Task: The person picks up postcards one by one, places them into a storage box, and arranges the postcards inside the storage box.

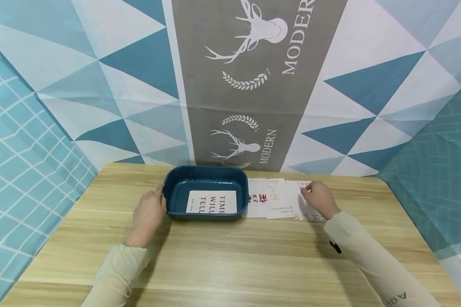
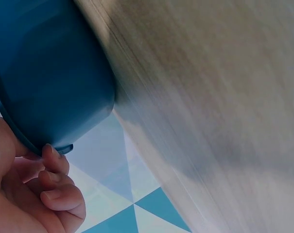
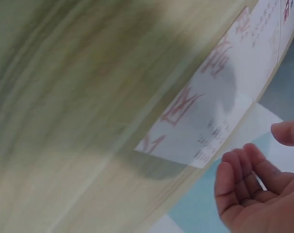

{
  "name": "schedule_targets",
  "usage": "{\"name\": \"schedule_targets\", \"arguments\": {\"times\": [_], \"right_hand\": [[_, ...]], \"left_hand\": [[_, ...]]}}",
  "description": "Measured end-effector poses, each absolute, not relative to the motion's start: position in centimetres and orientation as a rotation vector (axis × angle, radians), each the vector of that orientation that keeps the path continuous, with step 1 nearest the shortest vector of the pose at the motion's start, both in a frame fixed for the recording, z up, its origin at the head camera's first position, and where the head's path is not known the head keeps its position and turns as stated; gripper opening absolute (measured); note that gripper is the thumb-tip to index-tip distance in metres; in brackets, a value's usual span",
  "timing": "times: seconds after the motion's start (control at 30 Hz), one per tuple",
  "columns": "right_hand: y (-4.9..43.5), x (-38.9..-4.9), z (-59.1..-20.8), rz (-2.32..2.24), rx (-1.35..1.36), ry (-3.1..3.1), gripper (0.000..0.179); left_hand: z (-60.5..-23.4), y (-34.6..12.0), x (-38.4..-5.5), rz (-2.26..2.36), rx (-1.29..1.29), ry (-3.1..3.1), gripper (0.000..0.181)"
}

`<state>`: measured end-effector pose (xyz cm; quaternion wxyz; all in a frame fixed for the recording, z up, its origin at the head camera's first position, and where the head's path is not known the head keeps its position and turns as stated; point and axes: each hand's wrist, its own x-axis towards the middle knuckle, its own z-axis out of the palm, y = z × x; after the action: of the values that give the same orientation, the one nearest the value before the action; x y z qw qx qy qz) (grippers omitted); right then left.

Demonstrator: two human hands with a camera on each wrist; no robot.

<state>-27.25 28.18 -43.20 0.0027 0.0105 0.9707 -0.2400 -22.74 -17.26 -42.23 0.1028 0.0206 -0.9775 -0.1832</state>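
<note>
A dark blue rectangular basin (image 1: pixel 205 216) stands near the back of the table, and a white card with red lettering (image 1: pixel 211 202) lies in it. My left hand (image 1: pixel 150 214) pinches the basin's left rim, with thumb and fingers around the lip in the left wrist view. To the right of the basin lies an overlapping row of white printed cards (image 1: pixel 278 200). Over the right-end card (image 1: pixel 297 200), patterned in pinkish red, hovers my right hand (image 1: pixel 320 200). In the right wrist view its fingers are loosely bent, thumb apart, with nothing between them.
The wooden table (image 1: pixel 215 264) runs back to a wall covering (image 1: pixel 238 102) with deer heads and triangles. A small black object (image 1: pixel 335 247) shows by the right sleeve. Teal gridded covering (image 1: pixel 19 170) borders the table on the left.
</note>
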Motion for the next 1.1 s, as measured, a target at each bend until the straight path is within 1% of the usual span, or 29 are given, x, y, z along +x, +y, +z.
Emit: {"name": "schedule_targets", "arguments": {"times": [0.1, 0.3, 0.43, 0.63, 0.77, 0.93, 1.1], "right_hand": [[28.8, -26.8, -43.4, -0.747, 0.12, 2.985, 0.034], [30.1, -26.0, -44.2, -0.78, 0.246, 2.91, 0.047], [30.4, -25.9, -44.4, -0.79, 0.296, 2.883, 0.049], [29.9, -26.0, -44.0, -0.766, 0.334, 2.869, 0.048], [29.3, -26.0, -44.0, -0.747, 0.31, 2.909, 0.044], [29.1, -25.9, -44.1, -0.769, 0.279, 2.938, 0.047], [29.3, -26.0, -44.2, -0.81, 0.332, 2.897, 0.036]], "left_hand": [[-42.3, -17.2, -22.7, -0.539, 0.061, -2.891, 0.042], [-42.4, -17.1, -22.7, -0.538, 0.057, -2.892, 0.042], [-42.4, -17.1, -22.6, -0.536, 0.046, -2.877, 0.041], [-42.5, -17.2, -22.6, -0.52, 0.038, -2.863, 0.041], [-42.5, -17.3, -22.6, -0.519, 0.037, -2.87, 0.041], [-42.5, -17.3, -22.7, -0.524, 0.04, -2.878, 0.041], [-42.5, -17.3, -22.8, -0.524, 0.042, -2.881, 0.041]]}}
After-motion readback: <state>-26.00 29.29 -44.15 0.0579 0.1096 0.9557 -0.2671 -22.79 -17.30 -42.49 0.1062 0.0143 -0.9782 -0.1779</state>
